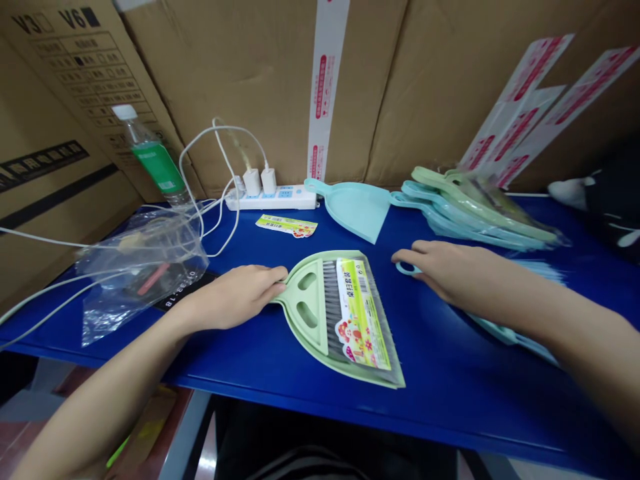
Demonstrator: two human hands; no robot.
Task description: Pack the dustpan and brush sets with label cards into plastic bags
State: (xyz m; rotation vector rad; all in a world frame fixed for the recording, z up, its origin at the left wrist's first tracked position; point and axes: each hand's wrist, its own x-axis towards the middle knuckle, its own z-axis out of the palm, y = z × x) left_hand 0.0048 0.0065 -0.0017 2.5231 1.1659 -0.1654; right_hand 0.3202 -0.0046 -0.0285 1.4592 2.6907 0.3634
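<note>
Lying beyond the green dustpan (pixel 345 368) are a label (pixel 287 225) and power strip (pixel 280 201).

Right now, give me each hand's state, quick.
Left hand: closed, holding the green dustpan and brush by the handle.
Right hand: closed, holding a light-blue handle ring.

Pale green dustpan-and-brush set (pixel 321 293), grey bristles (pixel 332 293), yellow-and-white mushroom-printed label (pixel 365 320), light blue dustpan (pixel 357 207), deep blue tabletop (pixel 425 380).
</note>
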